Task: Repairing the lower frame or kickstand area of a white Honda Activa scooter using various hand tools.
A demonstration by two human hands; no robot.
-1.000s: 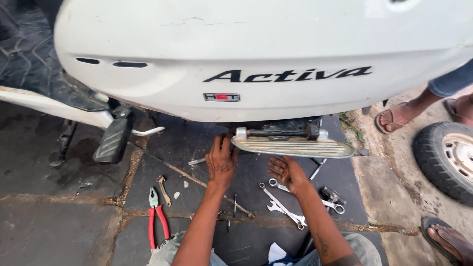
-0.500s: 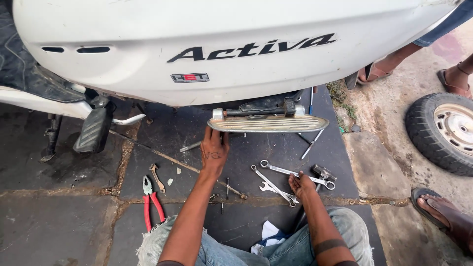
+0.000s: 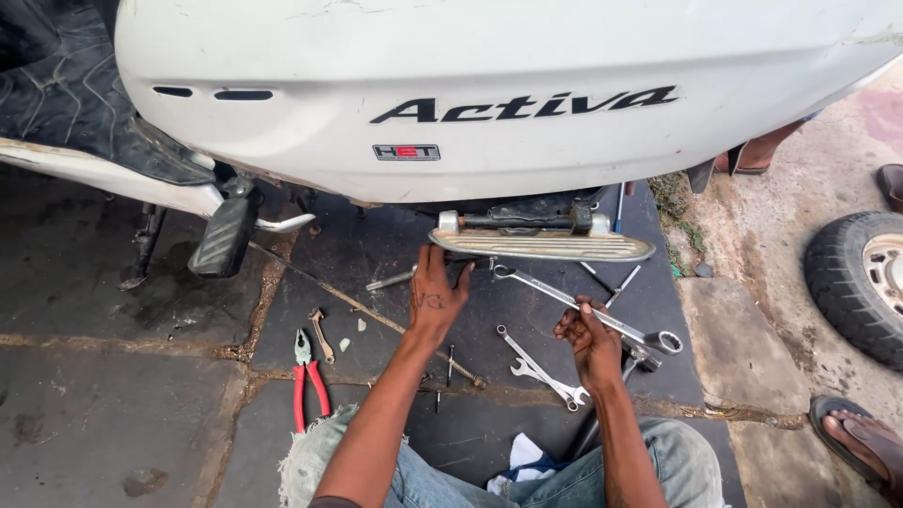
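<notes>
A white scooter body (image 3: 489,85) fills the top of the view, with a chrome exhaust guard (image 3: 541,246) low beneath it. My left hand (image 3: 435,293) reaches up under the guard's left end, fingers spread against the underside. My right hand (image 3: 590,334) holds a long combination spanner (image 3: 564,299) by its shaft, angled up-left toward the guard. A second spanner (image 3: 536,367) lies on the dark slab just left of that hand.
Red-handled pliers (image 3: 308,381) and a small tool lie on the slab at left. The scooter's footrest (image 3: 221,235) hangs at left. A loose tyre (image 3: 861,282) sits at right. Another person's sandalled foot (image 3: 861,442) is at bottom right.
My right hand has picked a long spanner up off the ground and raised it toward the guard. My left hand stays under the guard. The camera shifted closer and rightward.
</notes>
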